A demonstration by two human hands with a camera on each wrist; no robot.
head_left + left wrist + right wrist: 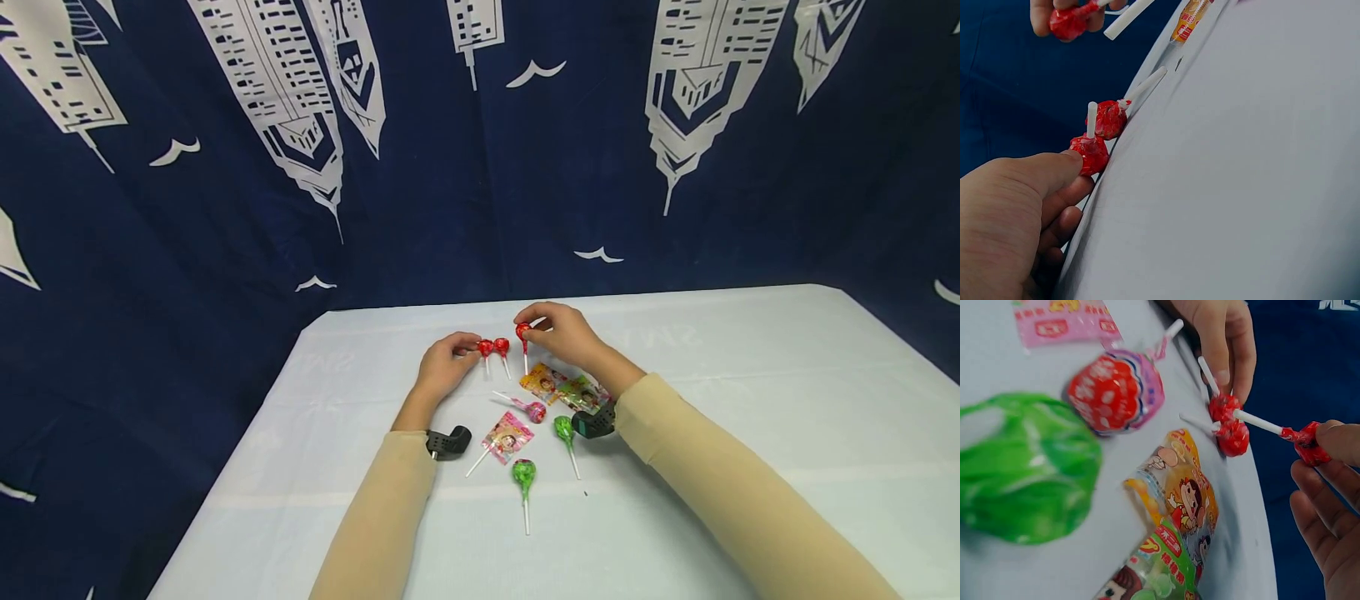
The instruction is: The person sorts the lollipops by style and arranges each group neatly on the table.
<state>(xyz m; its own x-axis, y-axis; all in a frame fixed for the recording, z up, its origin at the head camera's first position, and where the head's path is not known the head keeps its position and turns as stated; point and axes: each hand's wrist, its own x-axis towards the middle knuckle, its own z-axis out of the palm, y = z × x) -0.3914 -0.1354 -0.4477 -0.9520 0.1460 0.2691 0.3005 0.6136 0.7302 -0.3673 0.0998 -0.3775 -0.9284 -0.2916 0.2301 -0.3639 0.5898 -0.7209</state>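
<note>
tan sleeves, black wrist cameras

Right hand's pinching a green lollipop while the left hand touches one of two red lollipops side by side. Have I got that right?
Not quite: the right hand is pinching a red lollipop, not a green one, as the right wrist view shows. The left hand does touch one of two red lollipops side by side.

The red lollipop between the right fingers wears crinkled, glossy plastic film; its white stick looks smooth. Near those fingers, printed plastic packets shine. Beneath, the white surface looks smooth, matt; beyond, the navy curtain is matt cloth.
</note>
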